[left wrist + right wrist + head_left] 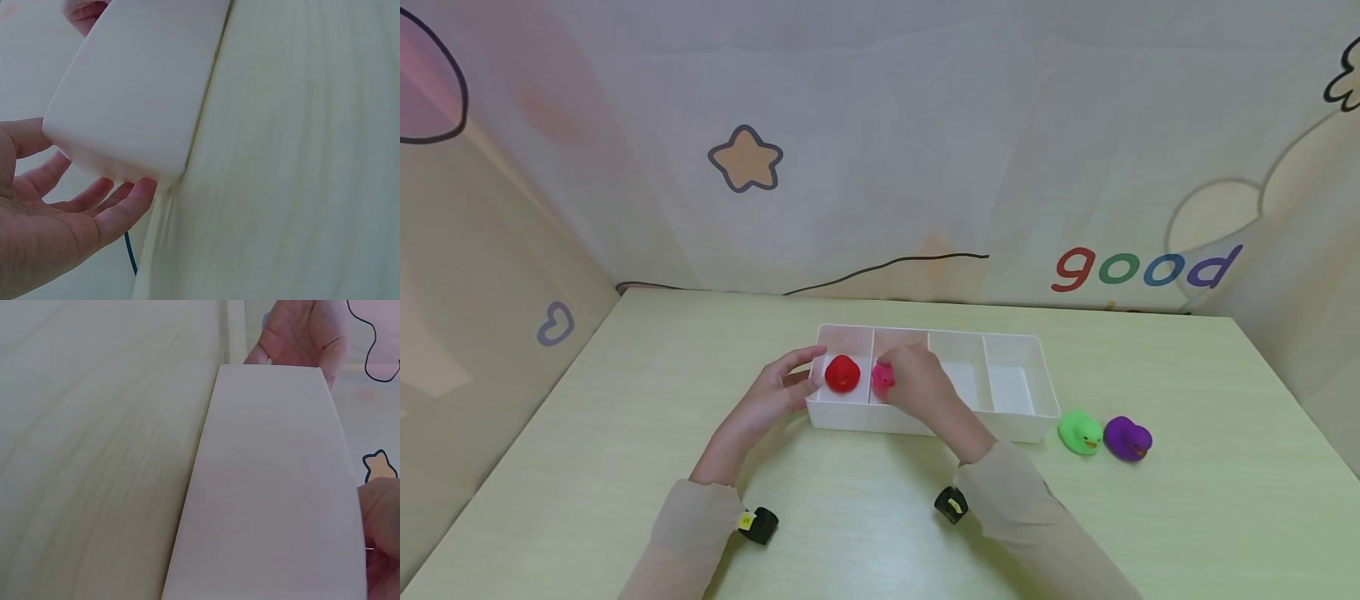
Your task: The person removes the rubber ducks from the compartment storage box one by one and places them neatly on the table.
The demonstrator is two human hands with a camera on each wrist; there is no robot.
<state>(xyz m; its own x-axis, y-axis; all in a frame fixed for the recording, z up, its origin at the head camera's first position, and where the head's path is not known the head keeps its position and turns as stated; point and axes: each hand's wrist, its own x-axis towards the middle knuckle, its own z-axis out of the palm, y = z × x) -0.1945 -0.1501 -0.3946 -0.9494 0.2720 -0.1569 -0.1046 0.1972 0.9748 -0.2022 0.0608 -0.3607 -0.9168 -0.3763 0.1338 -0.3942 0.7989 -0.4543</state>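
A white box [925, 422] with compartments in a row stands on the table. My left hand [777, 387] is at its left end, fingers spread against the end wall; in the left wrist view the fingertips [145, 187] touch that wall. A red rubber duck [842, 374] sits in the leftmost compartment. With my right hand [921, 383] I pinch a pink rubber duck [882, 377] in the second compartment; my hand covers part of it. In the right wrist view the box's long side [269, 487] hides most of that hand.
To the right of the box, a green rubber duck [1081, 432] and a purple one [1127, 439] sit side by side on the table. The two right compartments [1011, 375] hold nothing. A printed backdrop [880, 167] rises behind the table's far edge.
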